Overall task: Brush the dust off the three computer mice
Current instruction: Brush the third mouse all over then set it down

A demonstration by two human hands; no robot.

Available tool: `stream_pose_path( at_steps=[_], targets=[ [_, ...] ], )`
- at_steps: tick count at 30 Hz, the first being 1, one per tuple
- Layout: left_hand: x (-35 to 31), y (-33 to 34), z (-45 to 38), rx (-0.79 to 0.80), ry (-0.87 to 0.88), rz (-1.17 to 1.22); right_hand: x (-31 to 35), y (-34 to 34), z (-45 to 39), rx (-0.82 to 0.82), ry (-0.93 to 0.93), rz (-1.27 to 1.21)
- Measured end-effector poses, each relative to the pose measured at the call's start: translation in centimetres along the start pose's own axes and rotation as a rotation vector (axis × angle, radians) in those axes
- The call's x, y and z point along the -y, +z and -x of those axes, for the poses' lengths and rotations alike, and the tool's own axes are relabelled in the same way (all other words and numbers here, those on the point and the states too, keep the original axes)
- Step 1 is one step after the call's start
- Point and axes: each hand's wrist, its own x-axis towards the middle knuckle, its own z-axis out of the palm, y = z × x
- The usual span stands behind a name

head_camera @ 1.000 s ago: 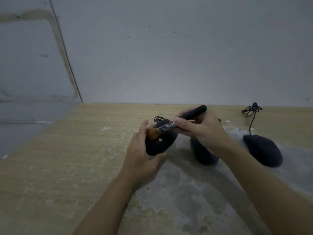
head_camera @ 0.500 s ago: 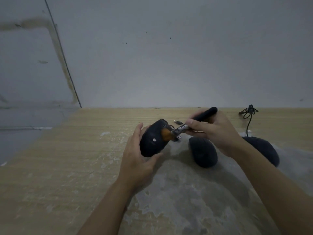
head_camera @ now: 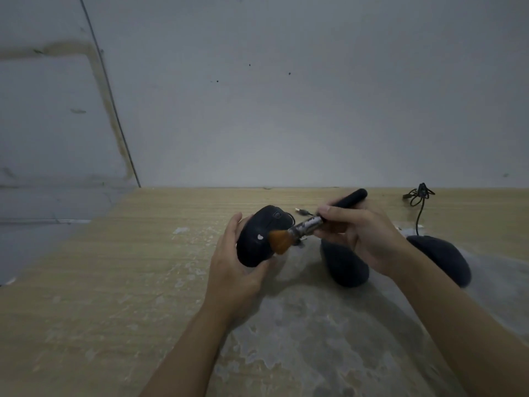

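Left hand (head_camera: 232,270) gripped the black mouse (head_camera: 259,236) aloft; right hand (head_camera: 363,239) pinched the brush (head_camera: 309,224), orange bristles (head_camera: 278,240) touching its shell.

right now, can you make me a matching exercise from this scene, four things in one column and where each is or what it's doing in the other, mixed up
Things
1. brush
2. held mouse
3. middle mouse
4. far right mouse

States
A. lying on the table, partly behind the right hand
B. gripped in the left hand, lifted off the table
C. lying on the table, its cable running back to a bundle near the wall
D. held in the right hand, orange bristles on a mouse

Pairs: 1-D, 2-B, 3-A, 4-C
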Motion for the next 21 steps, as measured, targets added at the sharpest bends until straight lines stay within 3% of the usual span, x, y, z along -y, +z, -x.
stream_pose_path(
  at_steps=[3,7,8,11,13,15,17,21],
  targets=[
    [0.2,0.1,0.0,0.007,0.013,-0.016,-0.2,0.4,-0.2,0.008,0.009,0.062],
    [0.1,-0.1,0.0,0.003,0.003,-0.001,0.3,1.2,-2.0,-0.35,-0.137,0.111],
    [0.0,-0.1,0.0,0.01,-0.001,0.007,0.7,1.3,-2.1,-0.311,-0.145,0.07],
    [0.1,0.0,-0.1,0.021,0.014,0.009,1.2,1.8,-1.7,0.039,-0.055,0.124],
    [0.3,0.0,-0.2,0.02,0.013,0.022,0.9,2.0,-2.0,0.003,-0.064,0.232],
    [0.5,-0.1,-0.3,0.006,0.014,0.026,0.8,2.0,-2.9,-0.212,-0.149,0.267],
    [0.7,-0.2,-0.3,-0.001,0.017,0.028,1.0,2.4,-3.1,-0.301,-0.229,0.357],
    [0.7,-0.3,-0.3,-0.016,0.01,0.075,0.1,4.3,-0.6,-0.062,-0.462,0.633]
  ],
)
